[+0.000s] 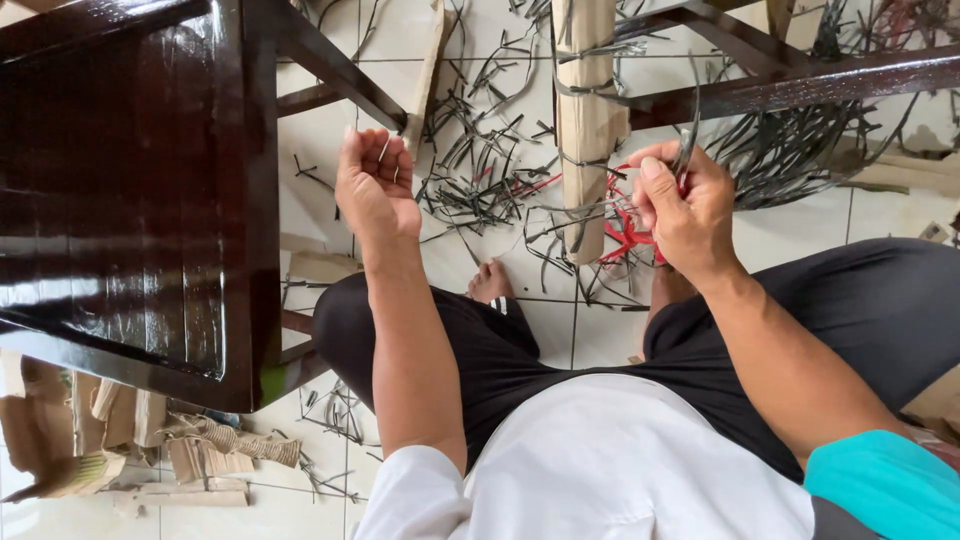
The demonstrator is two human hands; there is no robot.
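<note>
Nearest, white shirt (pixel 600 470) and dark trousers (pixel 500 350), one bare foot (pixel 490 282) flat on the pale floor tiles (pixel 320 130).

Above the knees, both bare hands raised. Left hand (pixel 375 185) half curled, palm toward the camera, fingertips pressed together around a few thin pale slivers (pixel 385 150) standing up between them. Right hand (pixel 685 205) closed, thumb pressed against forefinger, pinching a dark flat strip (pixel 690 130) that rises from the grip and bends away toward the chair rail (pixel 800 85). Red strips (pixel 625 230) bunched just beside that hand, low against the wrapped leg.

Judging by the curl and the thinness: strip light, springy, flexible along its length, probably smooth and a bit slick, likely to kink if folded hard. Best held near the end, flat faces between thumb and forefinger, close to the point of wrapping so that no slack builds up. Slivers in the left hand also very light and easily dropped; snug pinch needed.

Beyond the hands, a leg wrapped in brown paper (pixel 585 120), loosely bound by dark strips. Farther out, a litter of cut dark scraps (pixel 480 170) across the tiles. At the left, a glossy dark wooden chair (pixel 130 190), with torn cardboard (pixel 100 440) below it.
</note>
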